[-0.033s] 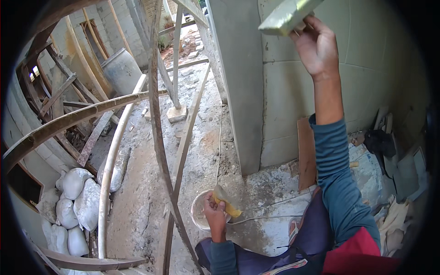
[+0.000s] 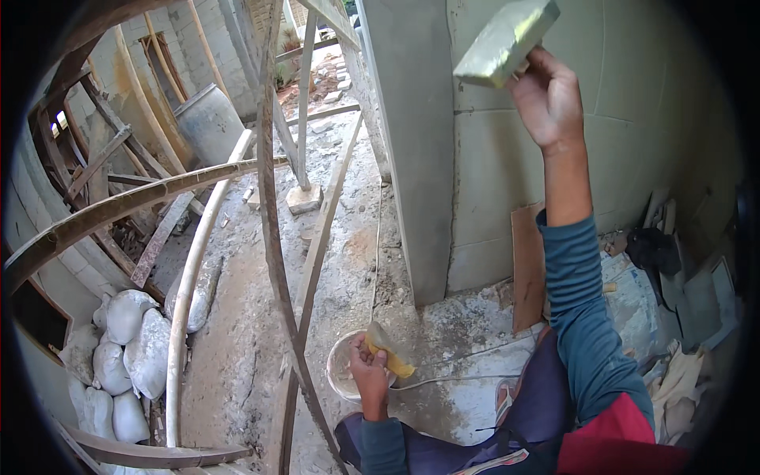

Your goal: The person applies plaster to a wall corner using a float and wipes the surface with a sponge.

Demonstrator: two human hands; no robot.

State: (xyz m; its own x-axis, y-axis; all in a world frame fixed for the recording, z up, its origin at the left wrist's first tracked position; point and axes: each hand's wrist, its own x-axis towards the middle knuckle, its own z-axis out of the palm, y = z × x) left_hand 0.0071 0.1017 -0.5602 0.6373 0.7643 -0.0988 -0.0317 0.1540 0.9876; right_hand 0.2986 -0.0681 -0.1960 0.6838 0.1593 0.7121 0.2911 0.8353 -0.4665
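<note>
My right hand (image 2: 552,99) is raised at the upper right, its fingers closed around the handle of a plastering float (image 2: 507,43). The float is a flat, greyish-green block with a pale smeared face, tilted in front of the grey wall (image 2: 538,150). Whether it touches the wall I cannot tell. Low in the middle, my left hand (image 2: 368,372) grips a yellow piece with a grey, rounded end, perhaps a scraper or a sponge coated with plaster (image 2: 389,354). Beneath that hand stands a round white bucket (image 2: 336,372), its inside partly hidden.
Curved and straight wooden poles (image 2: 273,206) cross the left side close to me. White filled sacks (image 2: 150,348) are piled at lower left. A grey pillar (image 2: 408,158) ends the wall. A brown board (image 2: 528,269) leans against it, and a cable (image 2: 459,378) runs along the rough floor.
My right hand has come down slightly with the float, which now shows more of its broad face. The left hand still holds the yellow piece over the bucket, almost unmoved.
</note>
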